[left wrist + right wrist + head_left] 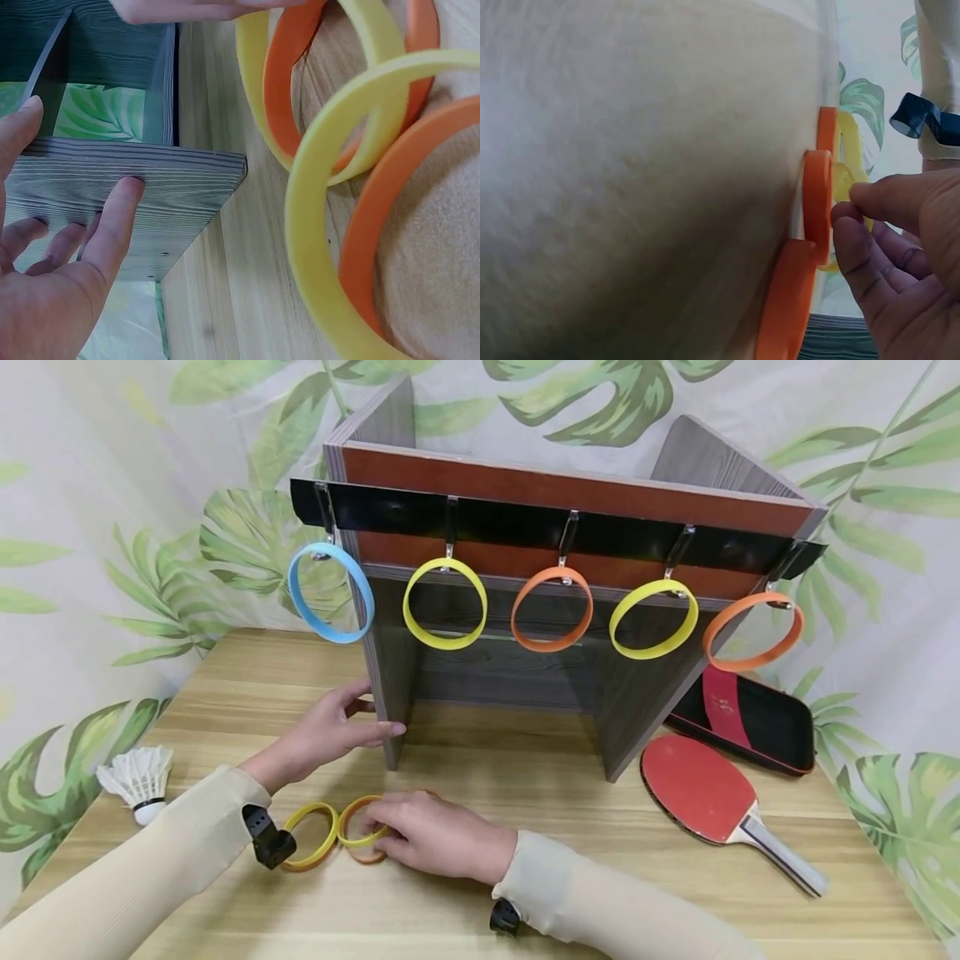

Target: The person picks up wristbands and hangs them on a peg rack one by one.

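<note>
My left hand (326, 735) grips the left side panel of a grey wooden stand (380, 677), with the thumb in front and the fingers on its outer face. On the table my right hand (442, 835) pinches the edge of a yellow ring (253, 75) between thumb and fingertips. That ring leans on an orange ring (277, 82). Beside this pair, another yellow ring (296, 217) lies over an orange ring (360, 262). In the right wrist view a further orange ring (786, 300) lies on the table, mostly hidden by my right hand in the head view.
A black bar (510, 520) on the stand carries hooks with blue (337, 635), yellow (446, 644) and orange (551, 647) rings hanging. A shuttlecock (142, 781) lies at left. To the right are a red table tennis paddle (697, 785) and a black case (776, 727).
</note>
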`<state>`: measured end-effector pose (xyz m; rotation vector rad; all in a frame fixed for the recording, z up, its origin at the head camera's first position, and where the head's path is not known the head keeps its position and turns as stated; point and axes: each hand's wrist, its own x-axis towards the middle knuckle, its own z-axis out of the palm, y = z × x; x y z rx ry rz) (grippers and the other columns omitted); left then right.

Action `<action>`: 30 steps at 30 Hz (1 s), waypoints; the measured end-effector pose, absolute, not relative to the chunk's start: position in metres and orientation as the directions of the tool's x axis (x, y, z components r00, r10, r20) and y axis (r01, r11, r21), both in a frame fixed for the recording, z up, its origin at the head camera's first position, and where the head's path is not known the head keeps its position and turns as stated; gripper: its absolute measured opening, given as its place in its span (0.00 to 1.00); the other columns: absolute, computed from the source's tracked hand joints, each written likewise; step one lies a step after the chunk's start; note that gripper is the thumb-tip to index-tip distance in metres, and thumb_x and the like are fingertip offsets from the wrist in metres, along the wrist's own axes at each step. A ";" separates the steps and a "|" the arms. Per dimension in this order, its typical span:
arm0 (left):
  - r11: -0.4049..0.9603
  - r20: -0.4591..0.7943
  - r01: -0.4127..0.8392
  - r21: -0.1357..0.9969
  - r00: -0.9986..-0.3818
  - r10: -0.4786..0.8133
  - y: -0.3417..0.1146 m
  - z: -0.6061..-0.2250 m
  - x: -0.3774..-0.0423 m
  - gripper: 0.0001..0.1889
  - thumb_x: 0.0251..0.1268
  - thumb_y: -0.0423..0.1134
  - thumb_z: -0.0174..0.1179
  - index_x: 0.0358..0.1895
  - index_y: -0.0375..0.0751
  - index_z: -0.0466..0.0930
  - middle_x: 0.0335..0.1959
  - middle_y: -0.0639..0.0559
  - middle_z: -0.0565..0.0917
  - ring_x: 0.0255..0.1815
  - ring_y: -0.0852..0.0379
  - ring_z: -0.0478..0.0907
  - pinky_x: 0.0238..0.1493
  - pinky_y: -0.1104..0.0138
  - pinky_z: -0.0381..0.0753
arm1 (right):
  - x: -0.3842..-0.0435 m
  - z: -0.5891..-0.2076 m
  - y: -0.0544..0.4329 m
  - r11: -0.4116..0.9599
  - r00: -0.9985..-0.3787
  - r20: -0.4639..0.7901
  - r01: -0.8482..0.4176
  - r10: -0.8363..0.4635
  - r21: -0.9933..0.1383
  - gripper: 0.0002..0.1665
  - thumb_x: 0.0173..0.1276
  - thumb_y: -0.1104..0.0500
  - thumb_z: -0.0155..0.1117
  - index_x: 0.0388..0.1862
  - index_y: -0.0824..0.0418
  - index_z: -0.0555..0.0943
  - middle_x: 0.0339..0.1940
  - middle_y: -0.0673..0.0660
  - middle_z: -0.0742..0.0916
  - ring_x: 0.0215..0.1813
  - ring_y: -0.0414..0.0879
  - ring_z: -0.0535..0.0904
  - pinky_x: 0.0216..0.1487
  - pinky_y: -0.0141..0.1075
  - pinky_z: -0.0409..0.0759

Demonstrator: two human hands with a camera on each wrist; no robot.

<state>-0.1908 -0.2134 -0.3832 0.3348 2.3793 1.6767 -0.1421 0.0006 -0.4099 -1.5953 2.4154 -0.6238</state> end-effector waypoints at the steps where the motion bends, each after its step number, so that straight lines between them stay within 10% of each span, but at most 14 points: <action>1: 0.326 -0.041 0.063 0.943 -0.952 0.303 -0.213 -0.383 -0.191 0.40 0.70 0.39 0.70 0.82 0.46 0.61 0.73 0.35 0.73 0.71 0.35 0.72 0.53 0.60 0.92 | -0.142 -0.409 0.001 0.337 -0.410 0.080 -0.831 -0.908 -0.442 0.09 0.77 0.62 0.66 0.53 0.53 0.84 0.50 0.46 0.88 0.49 0.29 0.81 0.51 0.12 0.74; 21: 0.328 -0.042 0.063 0.943 -0.952 0.303 -0.213 -0.383 -0.189 0.41 0.70 0.40 0.70 0.82 0.46 0.60 0.74 0.35 0.71 0.72 0.34 0.71 0.54 0.61 0.92 | -0.147 -0.382 0.025 0.233 -0.426 0.227 -0.786 -0.876 -0.573 0.07 0.78 0.62 0.64 0.52 0.60 0.81 0.41 0.51 0.85 0.36 0.32 0.74 0.36 0.13 0.72; 30: 0.359 -0.026 0.088 0.929 -0.954 0.300 -0.213 -0.383 -0.190 0.38 0.70 0.41 0.70 0.80 0.46 0.64 0.73 0.36 0.75 0.71 0.34 0.72 0.55 0.61 0.91 | -0.146 -0.339 0.038 0.149 -0.534 0.254 -0.599 -0.806 -0.787 0.10 0.75 0.62 0.69 0.52 0.61 0.84 0.40 0.54 0.90 0.40 0.30 0.81 0.42 0.25 0.86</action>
